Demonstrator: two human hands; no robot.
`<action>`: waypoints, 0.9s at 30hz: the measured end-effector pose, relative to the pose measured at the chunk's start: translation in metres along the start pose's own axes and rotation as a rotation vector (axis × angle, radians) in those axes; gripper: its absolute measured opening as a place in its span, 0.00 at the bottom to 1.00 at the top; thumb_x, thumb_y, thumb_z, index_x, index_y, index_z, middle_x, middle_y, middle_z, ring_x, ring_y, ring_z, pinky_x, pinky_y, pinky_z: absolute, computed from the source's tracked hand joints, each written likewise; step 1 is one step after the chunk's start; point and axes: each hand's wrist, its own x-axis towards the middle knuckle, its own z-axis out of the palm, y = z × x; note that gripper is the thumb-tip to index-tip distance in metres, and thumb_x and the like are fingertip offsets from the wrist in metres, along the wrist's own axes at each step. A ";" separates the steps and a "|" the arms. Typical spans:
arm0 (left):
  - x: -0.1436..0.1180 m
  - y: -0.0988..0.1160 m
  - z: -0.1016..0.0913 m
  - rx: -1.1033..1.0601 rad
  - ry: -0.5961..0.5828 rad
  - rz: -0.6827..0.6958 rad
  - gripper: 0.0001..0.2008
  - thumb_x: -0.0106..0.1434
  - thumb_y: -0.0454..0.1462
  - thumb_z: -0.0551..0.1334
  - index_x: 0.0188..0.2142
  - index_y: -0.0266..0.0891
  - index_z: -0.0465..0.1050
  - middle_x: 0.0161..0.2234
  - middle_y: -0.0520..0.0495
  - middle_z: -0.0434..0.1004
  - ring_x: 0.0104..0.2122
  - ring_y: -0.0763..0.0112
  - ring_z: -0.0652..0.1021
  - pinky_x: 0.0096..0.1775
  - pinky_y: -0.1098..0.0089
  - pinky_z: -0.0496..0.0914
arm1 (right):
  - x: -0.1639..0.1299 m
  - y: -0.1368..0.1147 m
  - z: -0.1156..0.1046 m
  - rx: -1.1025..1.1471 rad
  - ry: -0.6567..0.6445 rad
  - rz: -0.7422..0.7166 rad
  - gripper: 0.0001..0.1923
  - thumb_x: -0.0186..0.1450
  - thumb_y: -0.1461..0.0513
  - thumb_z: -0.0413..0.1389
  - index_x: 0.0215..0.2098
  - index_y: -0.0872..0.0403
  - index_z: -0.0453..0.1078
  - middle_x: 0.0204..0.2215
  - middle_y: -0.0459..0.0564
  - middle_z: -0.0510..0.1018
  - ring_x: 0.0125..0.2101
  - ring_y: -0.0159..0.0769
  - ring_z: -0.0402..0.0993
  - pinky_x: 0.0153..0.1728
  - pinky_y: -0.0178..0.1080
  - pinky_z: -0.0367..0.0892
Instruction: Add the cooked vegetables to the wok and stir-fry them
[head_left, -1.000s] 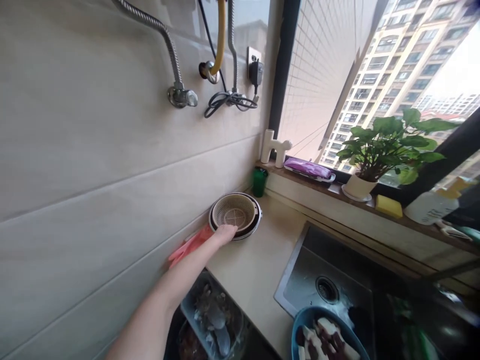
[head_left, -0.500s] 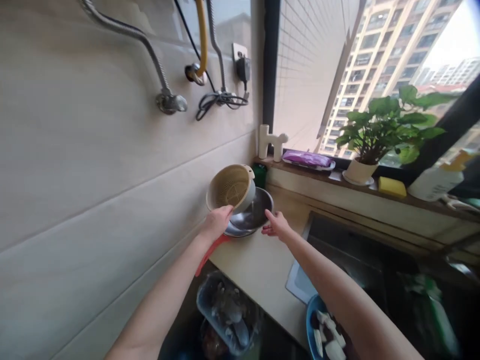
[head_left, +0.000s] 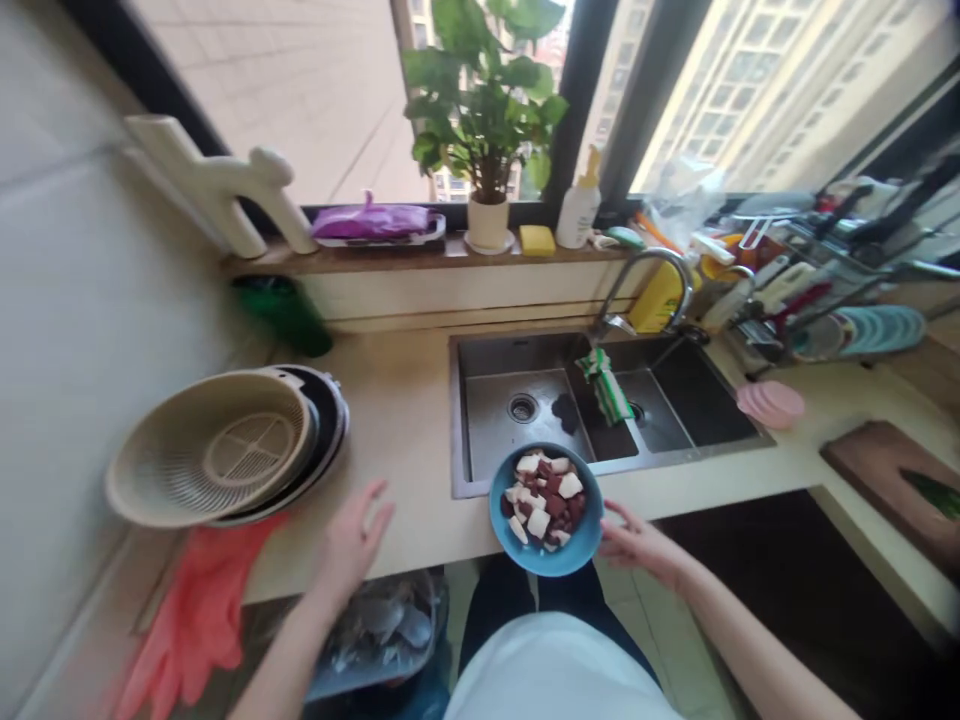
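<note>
Blue bowl (head_left: 559, 564) holds white, maroon chunks (head_left: 553, 506); left hand (head_left: 351, 538) spread, right hand's (head_left: 639, 541) grip unclear.

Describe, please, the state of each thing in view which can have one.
Blue bowl: loaded with white and dark-red pieces.
Colander: tilted, stacked on darker vessels.
Pink gloves: off the hands, hanging limp.
Left hand: open, holding nothing.
Right hand: fingers at the bowl's rim; firmness of grip unclear.
Faucet: no running water visible.
Green-and-white item: lying over the sink's divider.
Potted plant: upright, leafy.
</note>
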 end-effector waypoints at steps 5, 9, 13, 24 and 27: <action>-0.043 0.042 0.113 -0.555 -0.556 -0.309 0.33 0.52 0.58 0.59 0.49 0.37 0.68 0.45 0.38 0.77 0.41 0.60 0.78 0.42 0.63 0.72 | -0.005 0.039 0.071 0.511 -0.180 -0.020 0.34 0.51 0.62 0.59 0.54 0.50 0.53 0.34 0.48 0.79 0.28 0.37 0.78 0.32 0.44 0.74; -0.071 0.060 0.140 -0.664 -0.554 -0.413 0.37 0.49 0.59 0.61 0.51 0.39 0.66 0.41 0.40 0.79 0.36 0.62 0.78 0.40 0.63 0.72 | -0.009 0.043 0.075 0.642 -0.091 -0.070 0.37 0.47 0.66 0.51 0.56 0.49 0.51 0.30 0.44 0.79 0.24 0.38 0.77 0.24 0.43 0.74; -0.099 0.062 0.151 -0.672 -0.622 -0.405 0.31 0.51 0.58 0.61 0.46 0.39 0.70 0.39 0.42 0.79 0.36 0.63 0.79 0.41 0.64 0.72 | -0.051 0.077 0.040 0.745 -0.057 -0.120 0.37 0.46 0.66 0.51 0.56 0.50 0.54 0.30 0.45 0.79 0.24 0.38 0.76 0.24 0.44 0.75; -0.268 0.172 0.280 -0.497 -1.015 -0.222 0.33 0.41 0.60 0.66 0.39 0.39 0.74 0.33 0.43 0.80 0.31 0.65 0.79 0.34 0.68 0.72 | -0.240 0.252 -0.087 0.980 0.512 -0.330 0.29 0.43 0.65 0.50 0.46 0.50 0.62 0.21 0.38 0.74 0.18 0.34 0.70 0.18 0.39 0.71; -0.336 0.203 0.320 -0.486 -1.192 -0.113 0.30 0.44 0.58 0.67 0.39 0.39 0.74 0.34 0.43 0.80 0.33 0.64 0.79 0.37 0.67 0.72 | -0.313 0.319 -0.110 1.067 0.666 -0.331 0.30 0.44 0.65 0.50 0.47 0.48 0.62 0.22 0.39 0.74 0.18 0.34 0.71 0.18 0.40 0.71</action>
